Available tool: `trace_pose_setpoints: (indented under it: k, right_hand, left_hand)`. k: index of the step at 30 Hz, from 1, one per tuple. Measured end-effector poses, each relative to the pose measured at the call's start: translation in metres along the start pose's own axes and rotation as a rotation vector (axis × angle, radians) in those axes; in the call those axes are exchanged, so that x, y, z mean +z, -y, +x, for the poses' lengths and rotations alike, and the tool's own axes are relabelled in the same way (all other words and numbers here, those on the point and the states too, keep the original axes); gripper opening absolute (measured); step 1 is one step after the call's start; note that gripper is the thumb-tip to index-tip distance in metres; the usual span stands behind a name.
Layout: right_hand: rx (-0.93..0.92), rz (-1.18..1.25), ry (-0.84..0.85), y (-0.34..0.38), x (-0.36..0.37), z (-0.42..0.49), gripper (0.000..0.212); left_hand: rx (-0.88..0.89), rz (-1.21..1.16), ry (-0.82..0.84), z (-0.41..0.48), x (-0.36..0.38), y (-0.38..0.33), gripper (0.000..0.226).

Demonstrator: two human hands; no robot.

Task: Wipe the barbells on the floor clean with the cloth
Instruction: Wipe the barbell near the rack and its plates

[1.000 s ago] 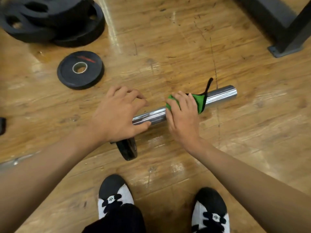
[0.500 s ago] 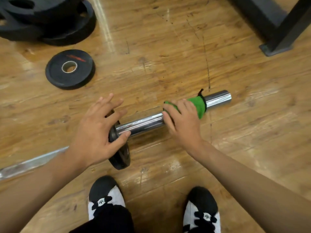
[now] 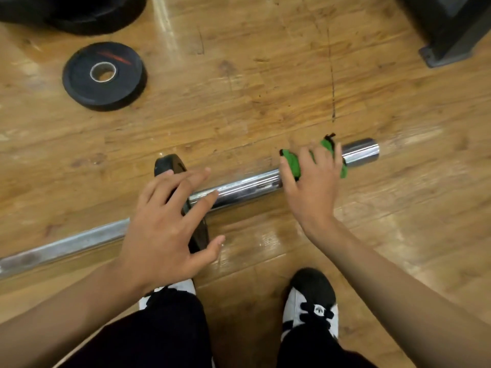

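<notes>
Cloth (image 3: 292, 163) slid along barbell (image 3: 239, 189) under right hand (image 3: 311, 191).

The left hand (image 3: 164, 224) is splayed wide; the right hand (image 3: 310, 187) presses down, fingers extended.

One barbell (image 3: 239, 188), one green cloth (image 3: 292, 162), two hands (image 3: 164, 229) (image 3: 310, 189), two shoes (image 3: 183, 286) (image 3: 313, 293), one small loose plate (image 3: 105, 75)
</notes>
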State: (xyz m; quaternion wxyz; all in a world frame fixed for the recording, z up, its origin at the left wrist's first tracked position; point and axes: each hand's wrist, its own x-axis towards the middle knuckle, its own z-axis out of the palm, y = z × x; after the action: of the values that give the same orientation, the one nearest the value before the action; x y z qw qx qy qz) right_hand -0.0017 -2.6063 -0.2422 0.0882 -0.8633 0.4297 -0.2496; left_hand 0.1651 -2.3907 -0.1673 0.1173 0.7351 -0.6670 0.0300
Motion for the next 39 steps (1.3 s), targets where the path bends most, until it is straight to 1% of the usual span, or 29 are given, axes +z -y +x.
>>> trace_pose_setpoints:
  k: [2,3,4,5,6,7,9,11,12,13,14,17,19,20,21,23,25,28,29,30,33,35,37,38,39]
  right_hand:
    - [-0.278,0.048,0.088,0.007,-0.004,-0.01,0.034]
    - [-0.378,0.061,0.133,-0.002,-0.01,-0.009,0.036]
    - [-0.44,0.048,0.162,-0.018,-0.015,-0.005,0.039]
    - [-0.452,0.028,0.166,-0.037,-0.021,-0.002,0.041]
    - [-0.409,0.018,0.148,-0.057,-0.027,0.002,0.042]
    - [-0.319,0.019,0.116,-0.075,-0.033,0.006,0.042]
    - [-0.088,-0.01,0.046,-0.097,-0.04,0.012,0.038]
    - [0.101,-0.067,0.013,-0.09,-0.038,0.014,0.035]
    - [0.155,-0.094,0.005,-0.077,-0.035,0.012,0.034]
    - [0.166,-0.108,0.005,-0.061,-0.031,0.007,0.033]
    - [0.12,-0.105,0.013,-0.042,-0.026,-0.002,0.033]
    - [-0.158,-0.04,0.055,0.003,-0.019,-0.033,0.031]
    - [-0.325,-0.023,0.099,-0.002,-0.024,-0.036,0.035]
    - [-0.38,-0.026,0.12,-0.015,-0.028,-0.033,0.038]
    - [-0.385,-0.025,0.125,-0.033,-0.032,-0.03,0.041]
    - [-0.258,-0.018,0.069,-0.072,-0.041,-0.019,0.045]
    - [-0.094,-0.03,0.007,-0.092,-0.045,-0.015,0.041]
    - [0.158,-0.047,-0.035,-0.069,-0.038,-0.011,0.032]
    - [0.207,-0.054,-0.039,-0.052,-0.033,-0.011,0.031]
    - [0.197,-0.066,-0.017,-0.033,-0.028,-0.013,0.032]
    - [-0.04,-0.035,0.109,0.015,-0.017,-0.028,0.034]
    - [-0.211,0.011,0.14,0.02,-0.018,-0.03,0.035]
    - [-0.382,0.001,0.167,-0.006,-0.023,-0.024,0.04]
    - [-0.424,-0.005,0.173,-0.026,-0.028,-0.02,0.043]
    - [-0.407,-0.001,0.165,-0.048,-0.033,-0.016,0.045]
  left_hand:
    - [0.058,0.0,0.045,-0.003,-0.008,0.004,0.06]
    - [0.055,-0.029,0.054,-0.002,-0.012,0.009,0.059]
    - [0.023,-0.07,0.059,0.001,-0.016,0.015,0.059]
    - [-0.018,-0.102,0.068,0.005,-0.018,0.021,0.059]
    - [-0.046,-0.111,0.086,0.008,-0.018,0.027,0.062]
    - [-0.045,-0.106,0.119,0.011,-0.016,0.03,0.065]
    - [0.003,-0.103,0.195,0.015,-0.008,0.028,0.075]
    - [0.017,-0.12,0.19,0.014,-0.002,0.018,0.082]
    - [0.014,-0.122,0.16,0.012,0.0,0.012,0.083]
    - [0.009,-0.114,0.131,0.01,0.001,0.006,0.082]
    - [0.009,-0.101,0.115,0.006,0.0,0.0,0.082]
    - [0.047,-0.06,0.107,-0.005,-0.001,-0.01,0.081]
    - [0.077,-0.046,0.116,-0.008,-0.001,-0.011,0.081]
    - [0.093,-0.049,0.123,-0.009,-0.001,-0.011,0.081]
    - [0.107,-0.063,0.127,-0.008,-0.001,-0.009,0.081]
    - [0.117,-0.1,0.134,-0.005,-0.001,-0.006,0.082]
    - [0.12,-0.108,0.135,-0.002,-0.001,-0.005,0.084]
    - [0.154,-0.106,0.121,0.003,0.001,-0.001,0.083]
    - [0.158,-0.113,0.115,0.004,0.001,0.002,0.083]
    - [0.158,-0.122,0.116,0.007,0.001,0.005,0.083]
    - [0.166,-0.149,0.146,0.015,0.0,0.015,0.083]
    - [0.194,-0.143,0.153,0.018,-0.002,0.019,0.081]
    - [0.271,-0.106,0.137,0.015,-0.003,0.021,0.079]
    - [0.309,-0.097,0.124,0.012,-0.003,0.022,0.079]
    - [0.334,-0.105,0.107,0.01,-0.002,0.023,0.078]
